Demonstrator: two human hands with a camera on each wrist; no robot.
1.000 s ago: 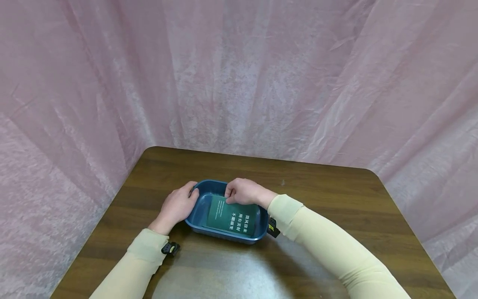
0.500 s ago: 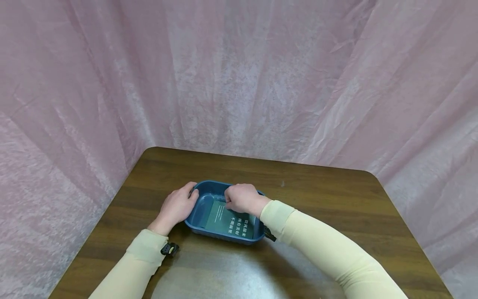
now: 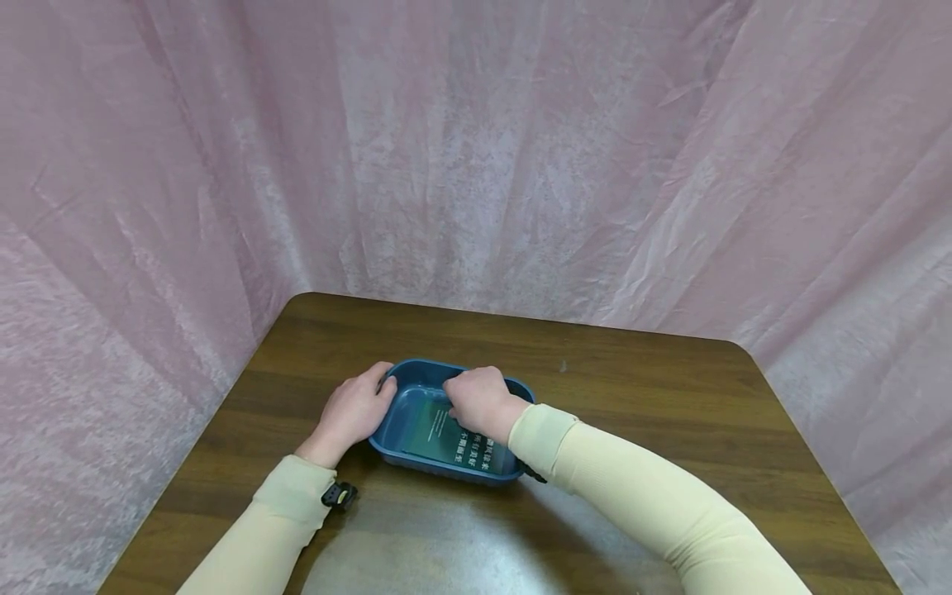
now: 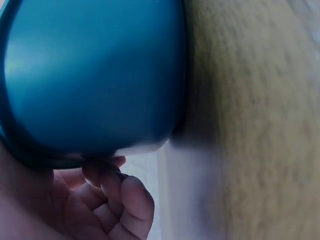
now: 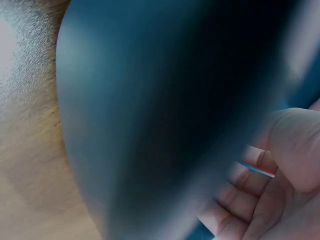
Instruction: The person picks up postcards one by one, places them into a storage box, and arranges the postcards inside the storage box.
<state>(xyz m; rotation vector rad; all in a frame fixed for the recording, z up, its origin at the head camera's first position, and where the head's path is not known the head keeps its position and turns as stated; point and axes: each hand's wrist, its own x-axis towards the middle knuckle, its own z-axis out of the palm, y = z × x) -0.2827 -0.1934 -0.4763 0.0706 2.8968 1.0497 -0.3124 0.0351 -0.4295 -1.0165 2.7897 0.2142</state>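
A blue oblong plastic basin (image 3: pixel 439 469) sits on the table. My left hand (image 3: pixel 351 409) grips the rim at its left end; the left wrist view shows curled fingers (image 4: pixel 137 200) under the rim, beside the basin's outer wall (image 4: pixel 95 80). Flat inside the basin lies a dark green booklet (image 3: pixel 431 434) with white Chinese characters on its cover. My right hand (image 3: pixel 483 398) reaches in over the far rim side, fingers curled at the booklet's far edge and covering part of it. In the right wrist view the basin wall (image 5: pixel 100 100) blurs across the bent fingers (image 5: pixel 240 200).
The brown wooden table (image 3: pixel 640 372) has rounded far corners and a glossy reflection near its front. A pink velvet curtain (image 3: pixel 476 165) hangs behind and along both sides. A black wrist device (image 3: pixel 340 496) is strapped on the left sleeve.
My right hand has moved down and slightly toward me, and the booklet has sunk lower into the basin with it. The left hand has stayed on the rim.
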